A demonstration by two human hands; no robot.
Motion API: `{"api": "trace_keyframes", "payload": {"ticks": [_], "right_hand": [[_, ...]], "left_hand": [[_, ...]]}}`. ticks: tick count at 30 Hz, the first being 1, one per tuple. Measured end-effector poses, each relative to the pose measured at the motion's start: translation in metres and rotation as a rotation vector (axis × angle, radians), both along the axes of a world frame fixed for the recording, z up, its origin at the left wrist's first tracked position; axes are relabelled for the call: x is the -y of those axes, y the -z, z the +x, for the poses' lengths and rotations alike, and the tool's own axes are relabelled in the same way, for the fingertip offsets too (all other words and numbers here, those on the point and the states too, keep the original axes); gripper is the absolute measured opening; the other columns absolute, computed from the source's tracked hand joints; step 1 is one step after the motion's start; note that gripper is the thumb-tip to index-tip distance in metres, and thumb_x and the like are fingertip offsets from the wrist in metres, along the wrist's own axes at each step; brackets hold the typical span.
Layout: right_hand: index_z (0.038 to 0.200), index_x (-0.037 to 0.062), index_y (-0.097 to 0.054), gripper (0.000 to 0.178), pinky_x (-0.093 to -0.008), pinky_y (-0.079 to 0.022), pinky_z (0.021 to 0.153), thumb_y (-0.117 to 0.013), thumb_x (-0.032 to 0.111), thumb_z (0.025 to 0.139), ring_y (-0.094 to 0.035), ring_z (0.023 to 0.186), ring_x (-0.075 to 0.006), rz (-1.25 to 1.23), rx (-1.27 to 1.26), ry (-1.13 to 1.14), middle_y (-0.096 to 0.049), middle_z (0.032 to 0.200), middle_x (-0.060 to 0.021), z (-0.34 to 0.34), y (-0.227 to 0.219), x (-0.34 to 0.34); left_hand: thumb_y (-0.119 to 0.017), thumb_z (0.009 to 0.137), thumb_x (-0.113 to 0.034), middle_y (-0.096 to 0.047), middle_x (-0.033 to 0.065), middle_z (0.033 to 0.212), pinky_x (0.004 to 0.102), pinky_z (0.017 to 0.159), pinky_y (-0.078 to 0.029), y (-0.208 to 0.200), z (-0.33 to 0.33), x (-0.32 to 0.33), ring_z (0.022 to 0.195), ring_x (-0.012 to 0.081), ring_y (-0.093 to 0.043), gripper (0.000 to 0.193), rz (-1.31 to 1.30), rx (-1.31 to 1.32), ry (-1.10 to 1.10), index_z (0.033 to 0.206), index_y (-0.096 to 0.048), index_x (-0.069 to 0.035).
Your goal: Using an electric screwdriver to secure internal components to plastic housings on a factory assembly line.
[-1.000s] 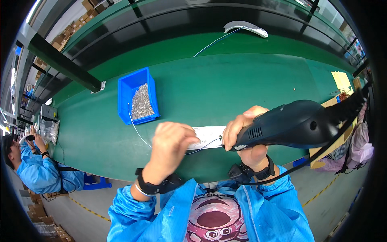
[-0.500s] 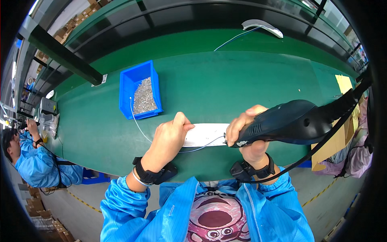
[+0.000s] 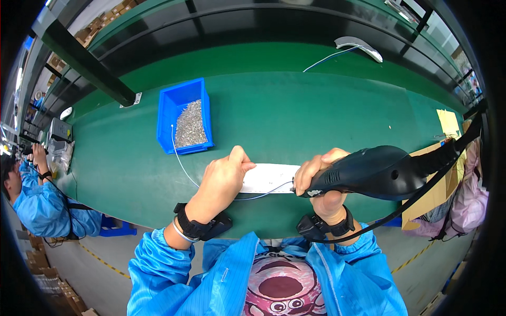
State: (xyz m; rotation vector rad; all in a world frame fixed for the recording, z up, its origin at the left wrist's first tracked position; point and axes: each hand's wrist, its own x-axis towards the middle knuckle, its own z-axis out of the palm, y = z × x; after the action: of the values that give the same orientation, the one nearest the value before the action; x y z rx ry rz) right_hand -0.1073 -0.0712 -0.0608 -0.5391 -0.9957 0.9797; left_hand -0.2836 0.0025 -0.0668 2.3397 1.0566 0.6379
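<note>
A long white strip (image 3: 270, 178) lies flat at the near edge of the green bench. My left hand (image 3: 225, 176) is closed on its left end, thumb and forefinger pinched together. My right hand (image 3: 322, 179) wraps round the front of a black corded power tool (image 3: 369, 174), whose nose is at the strip's right part. The fingers hide the exact spot where it meets the strip. A thin pale wire (image 3: 263, 194) passes under my left hand and runs across the strip to the right fingers. Its other end hangs over a blue bin's rim.
The blue bin (image 3: 163, 124) holds many small silvery pieces (image 3: 192, 126). A curved white part (image 3: 359, 45) with a wire lies at the back. The tool's black cable (image 3: 432, 184) loops right, near an open cardboard box (image 3: 432, 195). A co-worker (image 3: 47, 205) sits far left.
The tool and my right hand have tipped slightly lower, toward me. My left hand keeps its hold on the strip. The whole view has shifted a little.
</note>
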Motion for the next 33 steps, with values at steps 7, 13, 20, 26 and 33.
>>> {"api": "trace_keyframes", "payload": {"ticks": [7,13,20,26,33], "right_hand": [[0.114,-0.0004,-0.036,0.075,-0.0215,-0.037,0.045,-0.071,0.046,0.066,-0.051,0.051,-0.0139,0.014,-0.044,0.035,-0.055,0.062,-0.0105,0.011,-0.032,-0.008],[0.112,0.0010,-0.032,0.075,-0.0246,-0.043,0.042,-0.060,0.055,0.069,-0.051,0.044,-0.0153,0.023,0.110,0.080,-0.049,0.056,-0.0069,0.056,-0.055,-0.014],[0.113,0.0013,-0.037,0.077,-0.0228,-0.041,0.048,-0.073,0.046,0.062,-0.051,0.054,-0.0126,-0.203,0.104,0.074,-0.054,0.064,-0.0080,0.038,-0.033,-0.021],[0.113,0.0027,-0.038,0.074,-0.0231,-0.042,0.050,-0.076,0.041,0.062,-0.053,0.057,-0.0130,-0.226,0.064,0.117,-0.054,0.065,-0.0078,0.040,-0.025,-0.022],[0.114,0.0022,-0.037,0.075,-0.0226,-0.042,0.048,-0.074,0.043,0.063,-0.052,0.053,-0.0127,-0.176,0.051,0.145,-0.054,0.063,-0.0080,0.040,-0.015,-0.024]], "left_hand": [[-0.058,0.076,-0.007,-0.057,0.0144,0.062,0.0388,0.050,-0.044,-0.018,-0.009,-0.002,0.058,0.0321,-0.057,0.016,0.068,0.001,-0.001,0.076,-0.043,-0.001],[-0.053,0.077,-0.005,-0.054,0.0137,0.062,0.0352,0.050,-0.044,-0.108,-0.017,-0.105,0.058,0.0309,-0.056,0.008,0.472,0.023,-0.027,0.077,-0.045,-0.002],[-0.058,0.078,-0.013,-0.058,0.0212,0.070,0.0394,0.059,-0.045,-0.058,-0.025,-0.311,0.066,0.0360,-0.058,0.016,0.395,-0.153,-0.117,0.080,-0.051,0.002],[-0.063,0.074,-0.022,-0.061,0.0156,0.081,0.0396,0.073,-0.045,0.003,-0.008,-0.357,0.081,0.0318,-0.058,0.021,0.253,-0.456,-0.163,0.080,-0.057,-0.003],[-0.056,0.079,-0.007,-0.052,0.0040,0.068,0.0240,0.058,-0.041,-0.081,0.024,-0.224,0.063,0.0114,-0.049,0.010,0.109,0.445,0.138,0.072,-0.052,-0.002]]}}
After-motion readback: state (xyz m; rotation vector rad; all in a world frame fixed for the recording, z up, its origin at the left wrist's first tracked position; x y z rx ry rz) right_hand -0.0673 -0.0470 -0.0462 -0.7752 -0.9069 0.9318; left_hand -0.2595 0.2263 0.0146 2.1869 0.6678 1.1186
